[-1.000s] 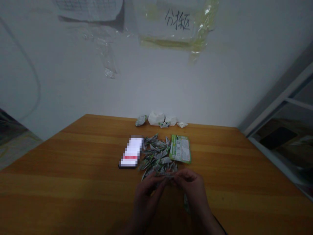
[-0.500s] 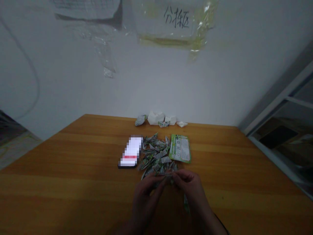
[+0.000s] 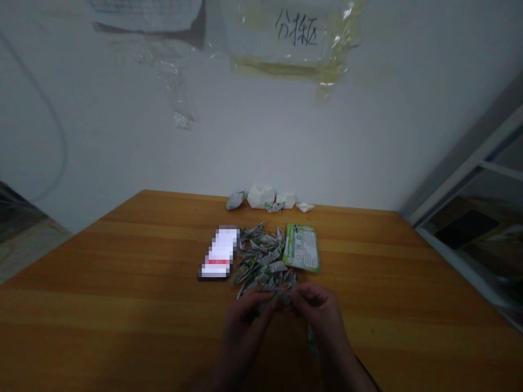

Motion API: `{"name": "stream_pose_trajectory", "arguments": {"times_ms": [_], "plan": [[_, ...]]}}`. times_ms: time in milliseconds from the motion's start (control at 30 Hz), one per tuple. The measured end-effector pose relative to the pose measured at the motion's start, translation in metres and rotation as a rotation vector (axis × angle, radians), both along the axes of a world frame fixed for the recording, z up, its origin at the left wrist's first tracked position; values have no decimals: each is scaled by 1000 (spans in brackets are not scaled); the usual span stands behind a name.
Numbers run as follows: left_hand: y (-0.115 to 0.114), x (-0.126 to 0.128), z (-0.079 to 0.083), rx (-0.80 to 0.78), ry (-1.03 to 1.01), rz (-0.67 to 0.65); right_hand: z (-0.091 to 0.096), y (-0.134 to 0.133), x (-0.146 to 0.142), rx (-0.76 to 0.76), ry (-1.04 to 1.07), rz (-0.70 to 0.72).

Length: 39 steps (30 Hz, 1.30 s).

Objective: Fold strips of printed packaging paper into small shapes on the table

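My left hand (image 3: 247,321) and my right hand (image 3: 318,307) meet at the near end of a heap of small green-and-white packets (image 3: 265,256). Between their fingertips is one small packet (image 3: 281,298), dim and partly covered by the fingers. The left thumb and fingers pinch its left side, and the right thumb and forefinger pinch its right. Another green-and-white piece (image 3: 311,340) lies on the table, half hidden by my right wrist. To the right of the heap lies a flat green printed pouch (image 3: 301,247).
A phone (image 3: 220,252) with a lit, blurred screen lies left of the heap. Crumpled white paper (image 3: 261,197) and a crumpled packet (image 3: 235,201) sit along the back edge of the wooden table (image 3: 122,261), against the wall. A metal-framed shelf (image 3: 469,218) stands at the right.
The fingertips have shifted slightly on the small packet, and a little more of it shows between them. Both hands stay in nearly the same place; the heap and phone are unchanged.
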<state>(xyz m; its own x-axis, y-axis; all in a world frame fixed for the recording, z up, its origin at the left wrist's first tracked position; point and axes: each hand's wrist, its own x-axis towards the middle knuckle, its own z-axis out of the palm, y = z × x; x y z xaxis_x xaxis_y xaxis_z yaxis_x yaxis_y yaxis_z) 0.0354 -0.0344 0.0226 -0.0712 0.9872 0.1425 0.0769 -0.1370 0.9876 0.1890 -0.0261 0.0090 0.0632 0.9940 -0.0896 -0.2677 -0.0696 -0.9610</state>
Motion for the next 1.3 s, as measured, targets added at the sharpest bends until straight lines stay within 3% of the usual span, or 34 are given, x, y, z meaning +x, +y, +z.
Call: {"name": "stream_pose_trajectory", "arguments": {"times_ms": [367, 833, 1033, 1167, 1300], "plan": [[3, 2, 9, -200, -242, -67, 11, -4, 2, 31, -154, 68], [2, 4, 7, -240, -304, -68, 6, -9, -3, 76, -158, -1], [2, 3, 2, -230, -281, -55, 5, -10, -5, 112, -221, -18], [5, 3, 4, -206, -369, -99, 5, -10, -2, 124, -289, -11], [10, -2, 10, -285, -324, -150, 7, -10, 1, 146, -392, 3]]}}
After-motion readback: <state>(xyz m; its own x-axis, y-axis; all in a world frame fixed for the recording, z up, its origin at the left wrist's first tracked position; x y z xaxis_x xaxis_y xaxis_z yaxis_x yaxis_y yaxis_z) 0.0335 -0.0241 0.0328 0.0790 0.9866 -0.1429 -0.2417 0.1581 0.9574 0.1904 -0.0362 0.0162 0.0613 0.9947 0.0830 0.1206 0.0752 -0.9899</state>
